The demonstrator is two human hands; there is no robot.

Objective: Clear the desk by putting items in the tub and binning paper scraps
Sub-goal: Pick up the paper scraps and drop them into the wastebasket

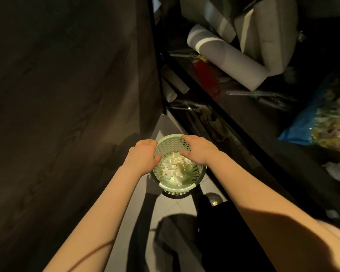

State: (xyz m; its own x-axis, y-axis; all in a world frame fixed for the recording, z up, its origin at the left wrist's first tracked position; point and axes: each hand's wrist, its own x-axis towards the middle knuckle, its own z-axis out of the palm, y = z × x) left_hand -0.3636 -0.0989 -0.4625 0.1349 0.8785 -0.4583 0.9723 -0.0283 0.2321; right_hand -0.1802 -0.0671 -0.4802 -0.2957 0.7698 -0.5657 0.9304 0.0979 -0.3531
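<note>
- The left arm (106,203) and right arm (253,193), both bare, reached forward and down, drawing together.
- The left hand (143,152) was palm down, fingers curled under, thumb poking rightward; whether it held anything couldn't be made out.
- The right hand (198,149) lay palm down close by, fingers stretched forward, thumb splayed left.

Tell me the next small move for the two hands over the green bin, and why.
Probably lift both hands clear of the bin: the left hand and right hand sit at its rim, white paper scraps already lie inside, and no paper shows in either hand, though the palms are hidden.
</note>
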